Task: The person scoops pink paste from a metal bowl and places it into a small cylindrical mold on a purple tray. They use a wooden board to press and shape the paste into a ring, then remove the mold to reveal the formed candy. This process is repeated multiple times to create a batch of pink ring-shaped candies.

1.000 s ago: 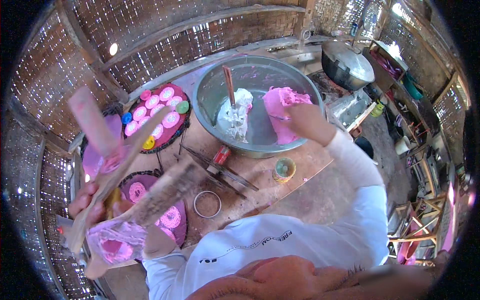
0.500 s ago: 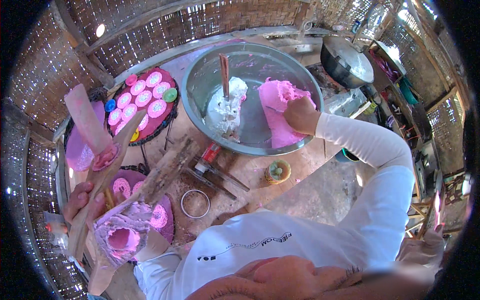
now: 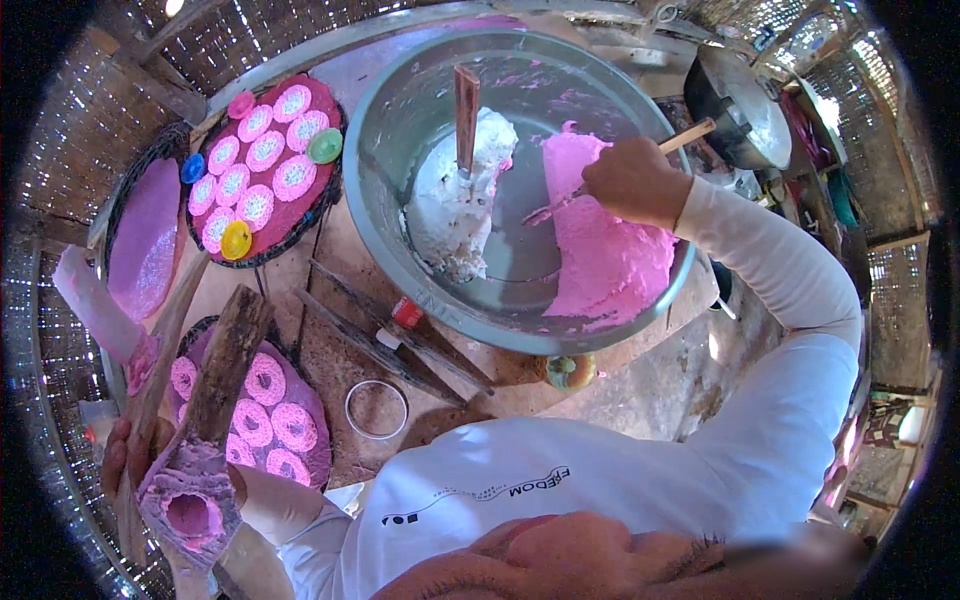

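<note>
My left hand (image 3: 118, 462), partly hidden, is closed around a two-armed wooden press. This wooden press (image 3: 215, 375) has a block with a round hole lined with pink dough, and a pink-smeared plunger stands off to its left. In the big grey-green basin (image 3: 362, 230), my right hand (image 3: 637, 185) grips a wooden-handled tool (image 3: 690, 135) with a narrow, pink-coated blade, over a mass of pink dough (image 3: 610, 255). White dough (image 3: 455, 215) lies in the basin's left half. A flat wooden stick (image 3: 467, 120) stands upright in it.
A round tray (image 3: 322, 195) carries several pink-and-white lacy rounds and coloured cups. Nearer is another tray (image 3: 318, 440) with pink rings. Wooden sticks (image 3: 370, 345), a red-capped bottle (image 3: 405, 315), a white hoop (image 3: 377, 409) and a small jar (image 3: 570, 372) lie before the basin. A dark pot (image 3: 725, 105) stands at right.
My right hand has lifted a little off the dough and turned the tool, so its handle and blade show. The press has moved down and left, its plunger farther from the block.
</note>
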The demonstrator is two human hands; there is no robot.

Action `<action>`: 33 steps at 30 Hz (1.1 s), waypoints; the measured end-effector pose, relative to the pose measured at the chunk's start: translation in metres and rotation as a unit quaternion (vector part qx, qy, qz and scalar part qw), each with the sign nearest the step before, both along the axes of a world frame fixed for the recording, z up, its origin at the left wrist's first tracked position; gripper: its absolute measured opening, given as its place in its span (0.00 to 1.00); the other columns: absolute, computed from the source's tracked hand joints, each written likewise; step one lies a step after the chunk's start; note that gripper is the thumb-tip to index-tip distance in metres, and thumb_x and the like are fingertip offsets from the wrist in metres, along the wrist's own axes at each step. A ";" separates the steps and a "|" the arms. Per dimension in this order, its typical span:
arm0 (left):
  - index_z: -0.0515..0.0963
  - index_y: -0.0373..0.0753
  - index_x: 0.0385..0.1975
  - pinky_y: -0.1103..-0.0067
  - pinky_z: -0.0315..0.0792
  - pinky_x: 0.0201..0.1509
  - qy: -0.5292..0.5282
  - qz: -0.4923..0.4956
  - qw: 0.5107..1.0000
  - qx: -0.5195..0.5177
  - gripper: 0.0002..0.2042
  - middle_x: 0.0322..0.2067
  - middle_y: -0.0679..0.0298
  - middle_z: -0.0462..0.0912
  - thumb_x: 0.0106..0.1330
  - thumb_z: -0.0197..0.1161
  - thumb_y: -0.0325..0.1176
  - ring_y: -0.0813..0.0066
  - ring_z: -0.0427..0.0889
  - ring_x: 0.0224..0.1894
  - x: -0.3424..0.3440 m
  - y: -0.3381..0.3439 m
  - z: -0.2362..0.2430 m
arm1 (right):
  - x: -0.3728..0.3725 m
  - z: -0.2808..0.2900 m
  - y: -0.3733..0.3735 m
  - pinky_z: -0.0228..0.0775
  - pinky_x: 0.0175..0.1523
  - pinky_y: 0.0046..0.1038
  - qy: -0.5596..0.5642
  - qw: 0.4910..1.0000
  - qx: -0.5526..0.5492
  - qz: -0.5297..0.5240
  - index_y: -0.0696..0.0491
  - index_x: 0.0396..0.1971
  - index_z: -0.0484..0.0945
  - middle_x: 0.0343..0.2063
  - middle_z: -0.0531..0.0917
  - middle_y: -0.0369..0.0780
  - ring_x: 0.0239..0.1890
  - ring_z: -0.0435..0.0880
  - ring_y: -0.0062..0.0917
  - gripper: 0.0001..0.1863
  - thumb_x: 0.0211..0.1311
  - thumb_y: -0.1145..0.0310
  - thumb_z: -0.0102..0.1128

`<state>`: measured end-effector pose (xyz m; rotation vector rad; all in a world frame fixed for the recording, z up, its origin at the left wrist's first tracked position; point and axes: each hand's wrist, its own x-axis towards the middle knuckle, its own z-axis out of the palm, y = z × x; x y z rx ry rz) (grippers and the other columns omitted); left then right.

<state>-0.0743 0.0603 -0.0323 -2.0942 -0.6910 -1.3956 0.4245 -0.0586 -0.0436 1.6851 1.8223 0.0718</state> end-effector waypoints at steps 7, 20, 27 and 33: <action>0.70 0.35 0.38 0.73 0.75 0.39 0.012 0.023 1.000 -0.001 0.13 0.35 0.56 0.69 0.62 0.53 0.38 0.64 0.75 0.39 0.008 0.009 -0.001 | 0.016 -0.004 0.040 0.73 0.28 0.36 -0.053 0.995 0.084 -0.001 0.51 0.22 0.81 0.22 0.82 0.41 0.27 0.83 0.33 0.05 0.47 0.68 0.57; 0.71 0.34 0.37 0.72 0.75 0.39 0.021 0.025 0.999 -0.011 0.14 0.35 0.56 0.69 0.63 0.51 0.40 0.64 0.75 0.38 0.010 0.010 0.000 | 0.010 -0.027 0.049 0.58 0.38 0.28 -0.125 0.966 -0.030 0.224 0.43 0.17 0.81 0.18 0.81 0.34 0.23 0.79 0.23 0.06 0.47 0.64 0.56; 0.72 0.34 0.36 0.71 0.74 0.38 0.014 0.010 1.000 -0.011 0.15 0.34 0.56 0.69 0.64 0.50 0.41 0.64 0.75 0.38 0.002 0.006 0.003 | -0.011 -0.019 0.010 0.59 0.42 0.29 -0.066 0.973 -0.039 0.216 0.44 0.16 0.80 0.18 0.81 0.34 0.25 0.80 0.23 0.06 0.47 0.65 0.55; 0.72 0.34 0.35 0.71 0.74 0.38 0.010 -0.002 1.000 -0.019 0.15 0.34 0.56 0.69 0.64 0.50 0.42 0.64 0.75 0.38 -0.003 0.000 0.005 | -0.041 -0.007 -0.025 0.59 0.45 0.29 -0.005 0.977 -0.087 0.194 0.44 0.17 0.78 0.17 0.80 0.34 0.26 0.80 0.25 0.04 0.46 0.66 0.55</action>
